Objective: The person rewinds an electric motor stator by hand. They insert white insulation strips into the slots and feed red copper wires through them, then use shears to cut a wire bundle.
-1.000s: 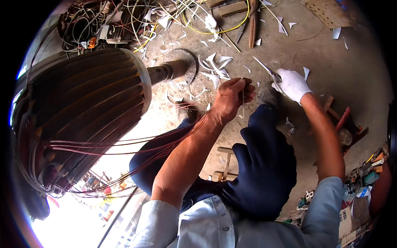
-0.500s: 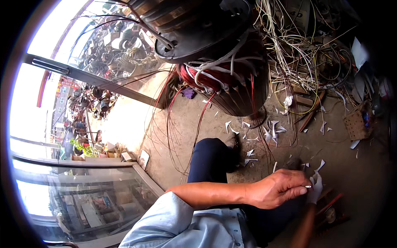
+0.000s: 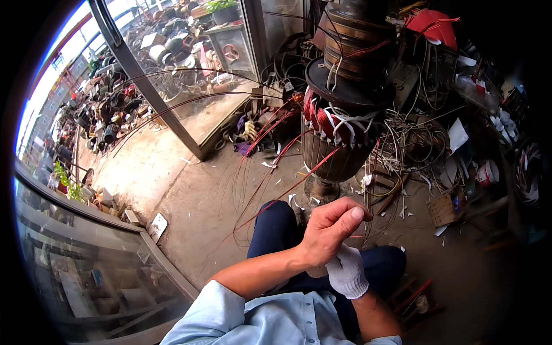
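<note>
My bare left hand [image 3: 333, 231] is closed, thumb pressed down over curled fingers. What sits in its grip, if anything, I cannot make out. Against its underside is my right hand [image 3: 347, 270] in a white knit glove, its fingers folded and partly covered by the left. Both hands are over my lap, in front of a large motor rotor [image 3: 333, 155] standing upright on its shaft. Red wire coils [image 3: 313, 112] laced with white sleeving ring the rotor below a black disc [image 3: 351, 83] and brown slip rings [image 3: 359, 54]. Long red wires [image 3: 322, 162] trail from it to the left.
White scraps [image 3: 294, 201] litter the floor. Tangled cable [image 3: 417, 135] and a perforated box [image 3: 443, 208] lie to the right. At left stand a glass door frame [image 3: 167, 115] and a glazed panel [image 3: 98, 253]. Red-handled tools [image 3: 415, 296] are by my right arm.
The view has shifted, showing more of the rotor and doorway. Both hands are further left and higher in the picture. A small white piece at the left fingertips is no longer visible.
</note>
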Tool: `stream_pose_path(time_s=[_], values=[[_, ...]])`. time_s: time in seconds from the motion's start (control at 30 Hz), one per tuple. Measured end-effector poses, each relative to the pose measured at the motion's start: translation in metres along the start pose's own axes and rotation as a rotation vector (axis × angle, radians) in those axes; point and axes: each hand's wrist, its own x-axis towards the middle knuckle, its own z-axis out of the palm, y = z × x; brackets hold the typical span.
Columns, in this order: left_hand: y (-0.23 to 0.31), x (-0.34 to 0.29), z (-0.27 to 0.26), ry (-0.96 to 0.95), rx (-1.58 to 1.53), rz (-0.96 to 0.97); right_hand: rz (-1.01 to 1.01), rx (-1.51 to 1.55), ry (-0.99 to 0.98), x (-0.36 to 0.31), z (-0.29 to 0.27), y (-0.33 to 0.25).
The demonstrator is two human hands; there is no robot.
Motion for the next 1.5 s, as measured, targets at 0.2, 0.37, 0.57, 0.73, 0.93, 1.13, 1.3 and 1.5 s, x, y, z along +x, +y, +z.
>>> stream_pose_path(time_s=[0.2,0.37,0.57,0.73,0.93,1.13,1.3,1.5], values=[[0.04,-0.019,-0.044,0.146,0.2,0.348,0.117,0.06,-0.142,0.023,0.039,-0.009],[0.06,0.048,-0.114,0.603,0.2,0.527,0.371,0.585,0.083,0.045,0.025,0.01],[0.004,0.164,-0.199,0.313,0.845,0.249,0.288,0.866,0.217,0.098,0.001,-0.019],[0.017,0.19,-0.166,0.23,0.907,0.206,0.328,0.932,0.182,0.117,0.001,-0.03],[0.066,0.204,-0.153,0.124,1.188,0.139,0.221,0.471,0.196,0.186,0.008,-0.022],[0.077,0.209,-0.188,0.065,1.136,0.124,-0.071,0.1,0.379,0.262,0.022,-0.017],[0.088,0.196,-0.176,0.05,1.106,0.118,-0.107,-0.021,0.542,0.284,0.035,-0.002],[0.099,0.178,-0.178,0.074,1.131,0.281,-0.116,-0.017,0.604,0.288,0.053,0.001]])
